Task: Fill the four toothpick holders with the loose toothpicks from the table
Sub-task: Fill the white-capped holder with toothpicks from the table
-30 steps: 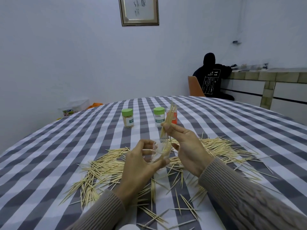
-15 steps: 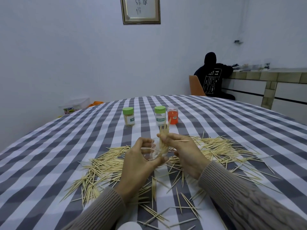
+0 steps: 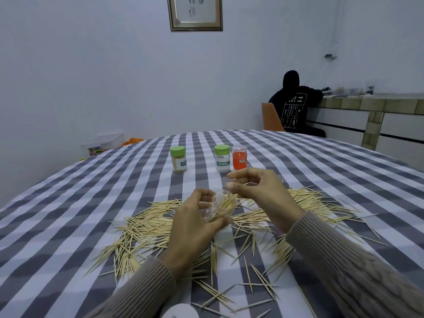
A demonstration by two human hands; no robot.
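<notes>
My left hand [image 3: 192, 228] grips a clear toothpick holder [image 3: 220, 207], tilted towards the right, with a bundle of toothpicks inside it. My right hand [image 3: 263, 193] hovers just above the holder's mouth with fingers spread and loosely curled; its thumb touches the tips of the bundle. A single toothpick shows inside the curve of those fingers, and I cannot tell whether it is held. Loose toothpicks [image 3: 146, 223] lie scattered on the checked tablecloth [image 3: 68, 203] around both hands. Further back stand two green-lidded holders [image 3: 178, 159] [image 3: 222, 158] and a red holder [image 3: 239, 158].
A white round lid [image 3: 181, 312] lies at the table's near edge. Beyond the table a person in black [image 3: 296, 106] sits on an orange chair [image 3: 271, 120] at a tiled counter. A plastic box [image 3: 103, 143] stands by the left wall.
My right hand lowered the bundle of toothpicks into the clear holder and let go of it. The left hand kept holding the holder in about the same place.
</notes>
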